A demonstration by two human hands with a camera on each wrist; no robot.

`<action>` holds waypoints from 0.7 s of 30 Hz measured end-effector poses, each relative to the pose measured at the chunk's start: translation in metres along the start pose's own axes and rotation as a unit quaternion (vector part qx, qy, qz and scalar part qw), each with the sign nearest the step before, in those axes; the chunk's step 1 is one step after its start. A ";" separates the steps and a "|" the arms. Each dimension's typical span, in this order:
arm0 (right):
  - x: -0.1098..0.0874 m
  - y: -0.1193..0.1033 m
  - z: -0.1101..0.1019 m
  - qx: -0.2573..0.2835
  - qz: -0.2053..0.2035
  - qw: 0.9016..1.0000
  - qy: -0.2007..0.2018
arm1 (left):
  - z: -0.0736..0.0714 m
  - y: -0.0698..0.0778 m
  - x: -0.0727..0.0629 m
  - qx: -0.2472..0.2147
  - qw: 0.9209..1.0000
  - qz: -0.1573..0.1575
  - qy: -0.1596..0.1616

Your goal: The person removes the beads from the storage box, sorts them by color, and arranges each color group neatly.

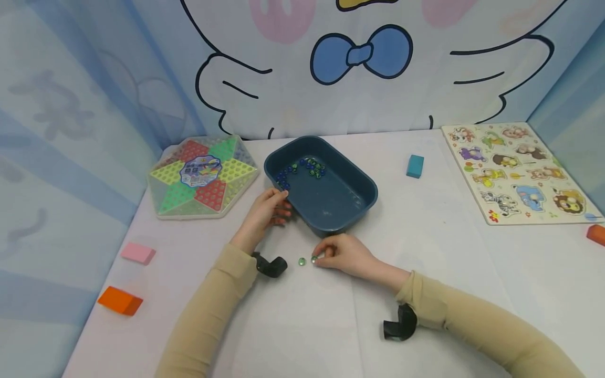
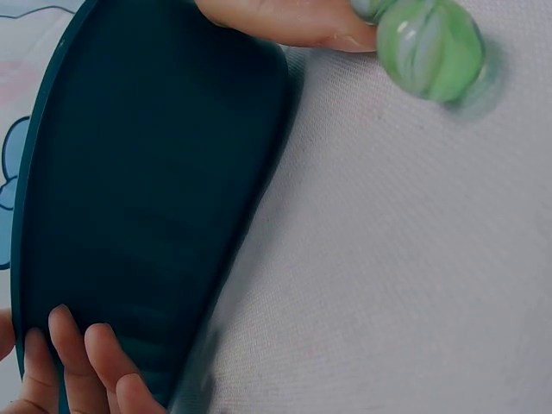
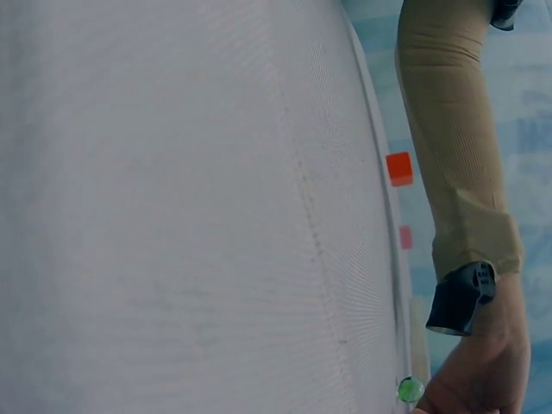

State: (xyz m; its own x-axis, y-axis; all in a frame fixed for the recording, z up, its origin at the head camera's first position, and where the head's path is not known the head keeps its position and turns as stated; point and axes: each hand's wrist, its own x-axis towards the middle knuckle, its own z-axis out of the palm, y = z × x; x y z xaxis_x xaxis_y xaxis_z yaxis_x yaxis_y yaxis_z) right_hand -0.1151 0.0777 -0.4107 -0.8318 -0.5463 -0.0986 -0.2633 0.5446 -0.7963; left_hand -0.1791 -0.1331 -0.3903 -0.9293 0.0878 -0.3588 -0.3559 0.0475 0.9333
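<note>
My left hand (image 1: 266, 214) holds the near left rim of a dark blue plastic tub (image 1: 331, 206); its fingers lie against the outer wall in the left wrist view. Inside the tub, blue and green glass marbles (image 1: 283, 177) gather toward the far left end. Just in front of the tub, my right hand (image 1: 347, 254) pinches a green marble (image 1: 314, 259) between thumb and finger at the tabletop. Another green marble (image 1: 302, 261) lies loose beside it on the white cloth, large in the left wrist view. My right hand is out of the right wrist view.
A hexagonal Chinese checkers board (image 1: 203, 177) lies left of the tub. Pink (image 1: 138, 253) and orange (image 1: 120, 301) blocks sit near the left edge. Toward the right are a teal block (image 1: 415, 166), an animal puzzle board (image 1: 522, 173) and a red-orange block (image 1: 596, 234).
</note>
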 end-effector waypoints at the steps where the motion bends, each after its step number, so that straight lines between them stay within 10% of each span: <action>1: 0.000 0.000 0.000 0.000 0.001 1.000 0.000 | 0.000 0.000 0.000 -0.001 1.000 0.000 0.001; 21: -0.002 -0.002 -0.001 -0.022 -0.002 1.000 -0.007 | 0.001 -0.001 0.000 -0.001 1.000 0.000 0.006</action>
State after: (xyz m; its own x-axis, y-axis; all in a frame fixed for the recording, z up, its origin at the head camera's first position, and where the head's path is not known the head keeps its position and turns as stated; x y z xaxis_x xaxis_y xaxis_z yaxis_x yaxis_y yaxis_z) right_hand -0.1134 0.0783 -0.4083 -0.8233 -0.5580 -0.1043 -0.2880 0.5689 -0.7703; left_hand -0.1787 -0.1324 -0.3915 -0.9302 0.0766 -0.3591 -0.3565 0.0455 0.9332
